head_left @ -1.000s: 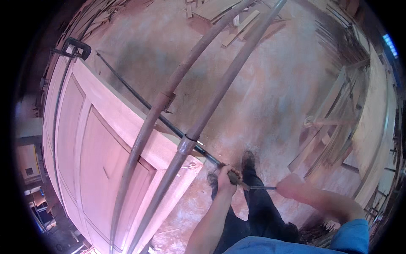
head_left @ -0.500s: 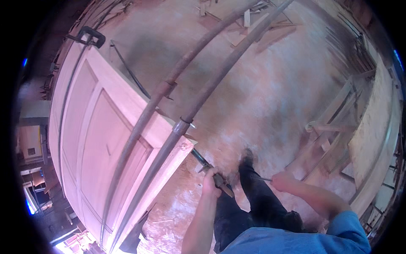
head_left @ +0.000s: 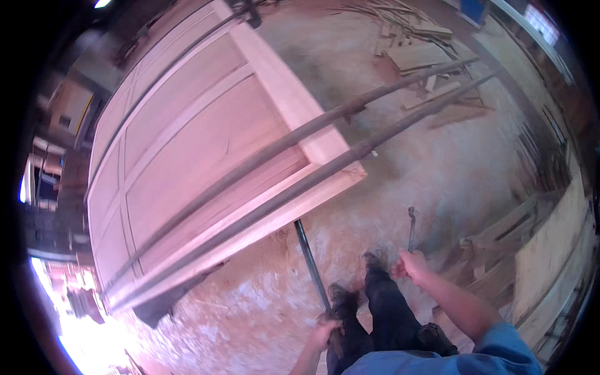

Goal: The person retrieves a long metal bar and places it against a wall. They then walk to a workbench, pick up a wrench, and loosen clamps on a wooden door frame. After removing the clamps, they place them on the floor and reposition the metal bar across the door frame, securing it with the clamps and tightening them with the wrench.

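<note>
My left hand (head_left: 326, 330) is closed around the near end of a dark pipe clamp (head_left: 310, 265), whose bar runs out from beneath the edge of a large wooden panelled door (head_left: 215, 134). A brown piece by that hand is partly hidden. My right hand (head_left: 411, 265) grips a metal wrench (head_left: 411, 226) by its lower end, with the head pointing up and away from me. It is apart from the door. Two long rusty pipes (head_left: 275, 147) cross above the door's near side and reach past its corner.
A black C-clamp (head_left: 252, 14) sits at the door's far corner. Scrap wood (head_left: 415, 56) lies on the floor at the back. On the right stand wooden frames and a leaning board (head_left: 547, 250). My feet (head_left: 370, 259) are on the dusty floor.
My view has turned, so the door appears farther right. My left hand is now lower and farther from the door's edge, with more clamp bar showing. The wrench swung from pointing left to pointing up.
</note>
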The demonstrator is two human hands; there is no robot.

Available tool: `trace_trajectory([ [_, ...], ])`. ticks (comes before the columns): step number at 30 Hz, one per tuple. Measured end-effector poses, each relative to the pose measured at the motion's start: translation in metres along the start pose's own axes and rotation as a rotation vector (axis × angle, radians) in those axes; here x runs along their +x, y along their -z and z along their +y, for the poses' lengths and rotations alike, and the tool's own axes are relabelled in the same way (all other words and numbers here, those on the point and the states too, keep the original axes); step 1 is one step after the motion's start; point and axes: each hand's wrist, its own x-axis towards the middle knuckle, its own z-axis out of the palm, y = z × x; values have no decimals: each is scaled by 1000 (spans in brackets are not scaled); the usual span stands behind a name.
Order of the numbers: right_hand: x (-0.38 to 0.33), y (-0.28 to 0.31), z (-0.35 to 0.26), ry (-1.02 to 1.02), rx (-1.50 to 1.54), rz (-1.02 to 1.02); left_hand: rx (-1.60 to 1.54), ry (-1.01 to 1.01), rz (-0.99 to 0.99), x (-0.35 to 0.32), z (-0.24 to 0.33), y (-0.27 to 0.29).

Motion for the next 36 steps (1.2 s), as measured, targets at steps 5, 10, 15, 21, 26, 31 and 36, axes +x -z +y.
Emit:
trace_trajectory([
  [5, 83, -85, 30, -80, -163, -174, 197, 14, -85, -91, -92, 52],
  [10, 113, -153, 73, -160, -285, -257, 92, 63, -5, -208, -160, 27],
  [15, 74, -203, 119, -182, -210, -217, 108, 34, 208, -220, -203, 16],
  [21, 62, -182, 176, -202, 0, -313, 151, -1, 303, -227, -260, 28],
  [26, -23, -179, 235, -306, 46, -256, 189, -3, 408, -260, -329, 53],
  [31, -114, -154, 307, -384, -10, -184, 303, -33, 538, -304, -386, 98],
  [36, -205, -124, 382, -603, -89, -313, 623, -292, 750, -322, -414, 195],
])
